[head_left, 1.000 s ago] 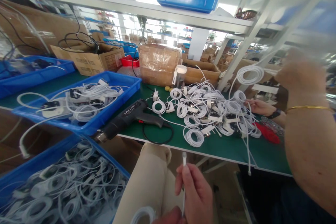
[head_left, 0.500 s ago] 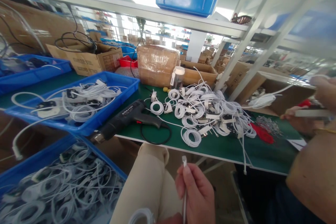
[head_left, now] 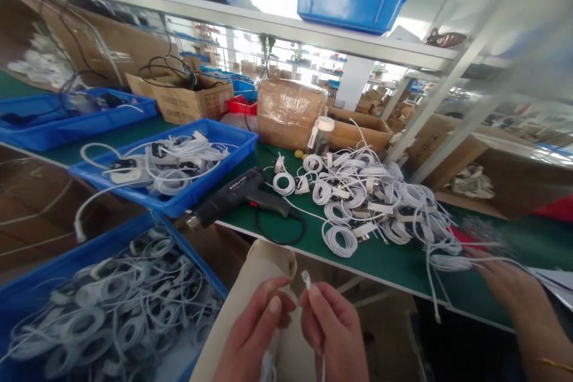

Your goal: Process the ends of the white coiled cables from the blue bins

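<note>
My right hand [head_left: 333, 331] is low in the middle, over my lap, pinching a thin white cable [head_left: 306, 279] whose small connector tip sticks up above my thumb. My left hand [head_left: 255, 331] is right beside it, fingers curled, thumb close to the connector; a white coil of the same cable shows under it at the bottom edge. Both hands hover over a beige trouser leg [head_left: 264, 268], in front of the green bench [head_left: 385, 259].
A heap of coiled white cables [head_left: 367, 197] and a black heat gun [head_left: 244, 191] lie on the bench. Blue bins [head_left: 179, 161] [head_left: 111, 304] with cables stand on the left. Another person's hand [head_left: 505, 286] with a gold bracelet pulls a cable at the right. Cardboard boxes stand behind.
My left hand has come up beside my right hand near the connector. The other person's arm has dropped from high on the right down onto the bench. The view shifted left.
</note>
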Motion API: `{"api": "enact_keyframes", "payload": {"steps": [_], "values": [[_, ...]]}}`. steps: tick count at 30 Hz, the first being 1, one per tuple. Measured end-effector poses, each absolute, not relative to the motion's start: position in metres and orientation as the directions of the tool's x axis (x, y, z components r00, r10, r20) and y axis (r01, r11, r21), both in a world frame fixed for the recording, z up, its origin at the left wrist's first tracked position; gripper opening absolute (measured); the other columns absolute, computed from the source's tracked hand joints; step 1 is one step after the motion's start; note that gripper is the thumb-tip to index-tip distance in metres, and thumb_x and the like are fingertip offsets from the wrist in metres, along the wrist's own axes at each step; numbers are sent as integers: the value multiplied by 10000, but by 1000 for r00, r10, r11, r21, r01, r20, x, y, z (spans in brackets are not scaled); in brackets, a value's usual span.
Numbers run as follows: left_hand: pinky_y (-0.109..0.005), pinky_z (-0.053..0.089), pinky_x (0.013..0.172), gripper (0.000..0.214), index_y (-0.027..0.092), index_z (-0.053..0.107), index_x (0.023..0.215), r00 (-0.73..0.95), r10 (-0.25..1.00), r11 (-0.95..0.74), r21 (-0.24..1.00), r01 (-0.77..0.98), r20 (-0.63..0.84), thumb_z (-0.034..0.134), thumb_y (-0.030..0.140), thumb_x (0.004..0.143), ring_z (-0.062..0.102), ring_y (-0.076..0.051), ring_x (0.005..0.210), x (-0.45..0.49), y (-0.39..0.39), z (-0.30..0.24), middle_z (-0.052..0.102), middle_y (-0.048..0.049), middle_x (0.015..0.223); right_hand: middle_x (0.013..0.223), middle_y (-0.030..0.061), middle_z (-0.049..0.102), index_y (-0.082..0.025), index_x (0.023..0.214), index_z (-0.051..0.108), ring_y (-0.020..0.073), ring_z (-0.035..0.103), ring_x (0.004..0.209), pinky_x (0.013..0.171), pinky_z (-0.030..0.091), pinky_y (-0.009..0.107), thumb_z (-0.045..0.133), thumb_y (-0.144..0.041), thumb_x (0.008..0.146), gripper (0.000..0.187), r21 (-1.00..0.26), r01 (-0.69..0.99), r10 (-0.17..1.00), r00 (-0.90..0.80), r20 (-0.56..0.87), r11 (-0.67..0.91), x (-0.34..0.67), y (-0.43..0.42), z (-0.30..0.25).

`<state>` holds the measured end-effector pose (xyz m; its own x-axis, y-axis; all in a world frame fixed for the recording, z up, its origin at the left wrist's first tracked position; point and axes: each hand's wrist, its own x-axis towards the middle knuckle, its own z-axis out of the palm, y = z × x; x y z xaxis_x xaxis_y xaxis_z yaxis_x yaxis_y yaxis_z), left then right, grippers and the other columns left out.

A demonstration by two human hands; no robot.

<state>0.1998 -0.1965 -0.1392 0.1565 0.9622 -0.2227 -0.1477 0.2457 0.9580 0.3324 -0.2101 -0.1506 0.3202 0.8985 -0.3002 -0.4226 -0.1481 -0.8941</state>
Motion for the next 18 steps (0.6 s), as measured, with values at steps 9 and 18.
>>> {"api": "enact_keyframes", "payload": {"steps": [9,18], "values": [[-327,500,969,348,202,847,940,181,902,429,774,-466,-392,915,454,709,708,-270,983,205,-183,-149,804,-82,908,426,-104,349,-164,736,668,43,224,388,395,136,192,737,-723,816,568,-881,-377,930,115,-349,-285,314,-216,-160],[-239,537,780,355,179,851,899,196,866,481,658,-580,-461,974,412,661,686,-192,821,203,-185,-142,770,-60,793,491,-65,428,-175,710,637,90,342,457,461,259,224,639,-620,925,494,-961,-158,960,130,-247,-226,314,-219,-148]]}}
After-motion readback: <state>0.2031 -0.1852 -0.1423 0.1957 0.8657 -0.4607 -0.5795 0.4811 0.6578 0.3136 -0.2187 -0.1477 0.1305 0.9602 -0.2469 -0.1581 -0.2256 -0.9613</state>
